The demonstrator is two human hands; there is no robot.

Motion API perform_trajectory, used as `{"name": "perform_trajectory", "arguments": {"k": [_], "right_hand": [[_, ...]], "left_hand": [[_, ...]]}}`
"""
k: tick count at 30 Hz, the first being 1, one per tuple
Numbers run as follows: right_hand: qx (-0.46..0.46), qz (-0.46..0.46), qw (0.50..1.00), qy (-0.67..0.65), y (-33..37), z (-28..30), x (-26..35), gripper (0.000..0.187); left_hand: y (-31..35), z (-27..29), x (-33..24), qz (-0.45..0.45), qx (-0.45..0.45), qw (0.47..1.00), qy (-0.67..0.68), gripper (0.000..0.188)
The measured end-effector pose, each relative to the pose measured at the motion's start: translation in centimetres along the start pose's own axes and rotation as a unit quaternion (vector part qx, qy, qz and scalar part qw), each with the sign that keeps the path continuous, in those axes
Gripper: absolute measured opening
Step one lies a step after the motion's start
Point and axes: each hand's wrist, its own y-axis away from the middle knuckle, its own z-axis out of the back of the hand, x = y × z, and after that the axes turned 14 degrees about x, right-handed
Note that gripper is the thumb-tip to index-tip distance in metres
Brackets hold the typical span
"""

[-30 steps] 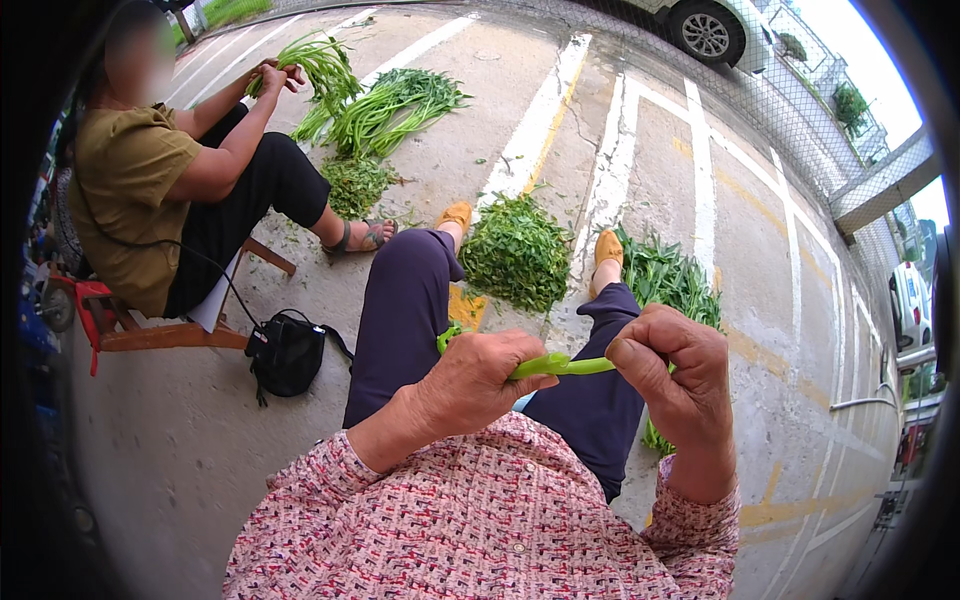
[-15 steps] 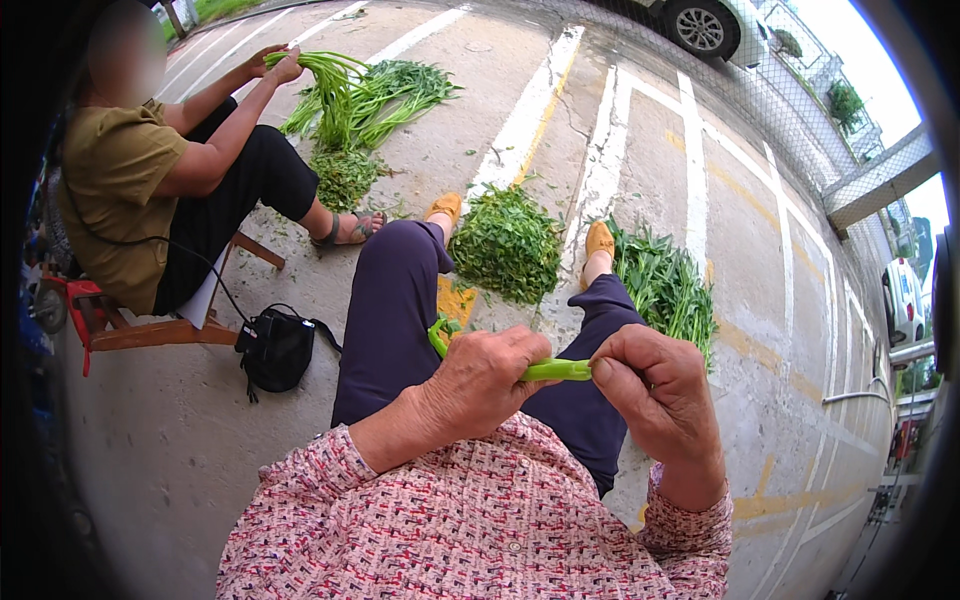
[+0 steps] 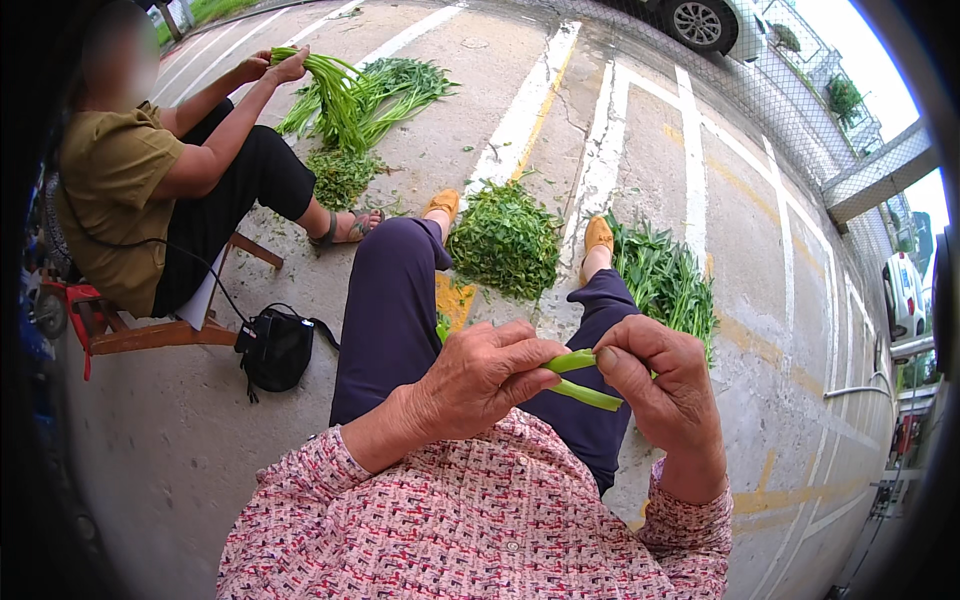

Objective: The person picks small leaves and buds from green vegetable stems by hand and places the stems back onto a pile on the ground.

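Note:
My left hand (image 3: 480, 375) and my right hand (image 3: 660, 385) both pinch a green vegetable stem (image 3: 580, 380) held above my lap. The stem is split into two strands between my fingers. Its lower end sticks out below my left hand by my thigh. A pile of picked green leaves (image 3: 505, 240) lies on the concrete between my feet in orange shoes. A bundle of long leafy stems (image 3: 665, 275) lies to the right of my right foot.
At the left a person on a low wooden stool (image 3: 150, 335) holds a bunch of green stalks (image 3: 330, 90), with more greens (image 3: 345, 175) by their feet. A black bag (image 3: 278, 345) sits beside the stool. Parked cars (image 3: 720, 20) stand beyond painted lines.
My hands have drawn closer together and the stem between them has split into two strands. The person at the left has lowered their bunch slightly.

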Motion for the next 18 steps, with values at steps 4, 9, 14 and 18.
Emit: {"name": "perform_trajectory", "arguments": {"k": [4, 9, 14, 18], "right_hand": [[0.011, -0.012, 1.000, 0.003, 0.2, 0.2, 0.0, 0.011], [0.049, -0.036, 0.998, 0.030, 0.6, 0.6, 0.0, 0.011], [0.049, -0.008, 0.999, -0.007, 0.6, 0.2, -0.4, 0.011], [0.047, -0.002, 0.998, -0.053, 0.6, -0.3, -0.5, 0.011]], "left_hand": [[0.1, -0.4, 0.2, -0.016, -0.015, 0.998, -0.058, 0.022], [0.2, -0.9, 0.3, -0.035, -0.034, 0.993, -0.108, 0.021], [0.3, -1.2, 0.4, -0.034, -0.045, 0.991, -0.117, 0.021], [0.4, -1.1, 0.2, -0.030, -0.052, 0.993, -0.101, 0.019]]}}
